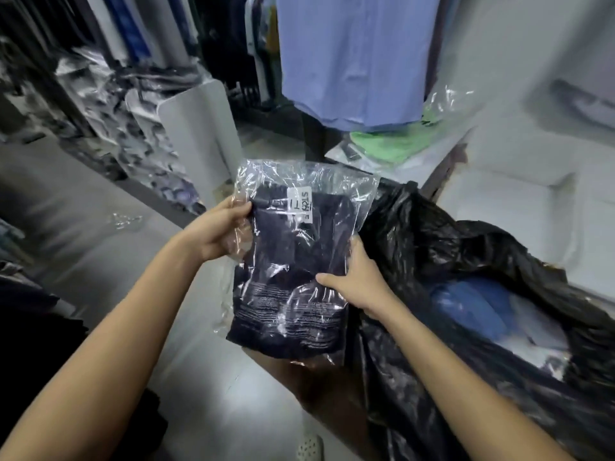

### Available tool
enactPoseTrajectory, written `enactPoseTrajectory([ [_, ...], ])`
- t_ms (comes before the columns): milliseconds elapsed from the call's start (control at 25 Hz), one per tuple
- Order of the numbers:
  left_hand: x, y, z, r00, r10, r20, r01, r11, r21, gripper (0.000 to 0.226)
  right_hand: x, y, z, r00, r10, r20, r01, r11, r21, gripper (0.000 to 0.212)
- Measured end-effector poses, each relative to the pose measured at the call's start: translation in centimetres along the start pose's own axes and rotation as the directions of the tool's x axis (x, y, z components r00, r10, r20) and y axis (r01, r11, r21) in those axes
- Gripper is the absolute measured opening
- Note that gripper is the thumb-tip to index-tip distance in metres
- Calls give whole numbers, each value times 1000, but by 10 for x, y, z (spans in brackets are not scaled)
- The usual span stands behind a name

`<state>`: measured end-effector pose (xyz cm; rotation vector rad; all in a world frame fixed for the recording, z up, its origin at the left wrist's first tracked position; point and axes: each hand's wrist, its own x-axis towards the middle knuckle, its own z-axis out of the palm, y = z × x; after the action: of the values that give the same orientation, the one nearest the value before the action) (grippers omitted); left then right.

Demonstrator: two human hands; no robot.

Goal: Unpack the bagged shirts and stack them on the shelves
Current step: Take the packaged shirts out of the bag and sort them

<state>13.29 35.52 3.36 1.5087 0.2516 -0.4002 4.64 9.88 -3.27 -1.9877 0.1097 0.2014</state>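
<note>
A folded dark navy shirt in a clear plastic bag (pixel 293 261) with a white label near its top is held up in the middle of the view. My left hand (pixel 216 231) grips the bag's left edge, thumb on the front. My right hand (pixel 357 281) grips its right edge lower down. To the right lies a large black plastic sack (pixel 466 261), open, with a blue bagged garment (pixel 469 307) inside. Shelves (pixel 109 104) at the left hold piles of bagged clothes.
A light blue shirt (pixel 356 58) hangs straight ahead, with a green garment in plastic (pixel 396 144) below it. A white curved panel (pixel 199 134) stands by the shelves. Grey floor (pixel 100 227) stretches left; a scrap of clear plastic (pixel 124 219) lies on it.
</note>
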Motion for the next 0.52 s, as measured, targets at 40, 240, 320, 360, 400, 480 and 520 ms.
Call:
enactPoseTrajectory([
  [40, 12, -11, -9, 999, -35, 4, 35, 999, 25, 29, 4, 1, 14, 999, 48, -25, -51, 992, -111, 120],
  [240, 62, -64, -21, 984, -177, 32, 171, 974, 151, 8, 10, 21, 81, 987, 95, -128, -154, 781, -606, 105],
  [320, 73, -86, -26, 973, -222, 71, 190, 933, 307, 10, 11, 36, 99, 965, 225, -137, -261, 743, -616, 110],
  [360, 76, -97, -29, 969, -227, 93, 174, 903, 393, 9, 12, 47, 106, 949, 287, -130, -306, 748, -589, 113],
  [400, 80, -108, -33, 971, -212, 108, 141, 879, 455, 8, 12, 54, 109, 939, 320, -128, -334, 758, -560, 116],
  [480, 87, -130, -36, 978, -176, 114, 99, 867, 489, 8, 13, 73, 116, 914, 374, -159, -400, 758, -515, 120],
  [520, 94, -140, -34, 984, -152, 98, 84, 867, 492, 9, 13, 81, 121, 906, 376, -193, -421, 763, -491, 121],
])
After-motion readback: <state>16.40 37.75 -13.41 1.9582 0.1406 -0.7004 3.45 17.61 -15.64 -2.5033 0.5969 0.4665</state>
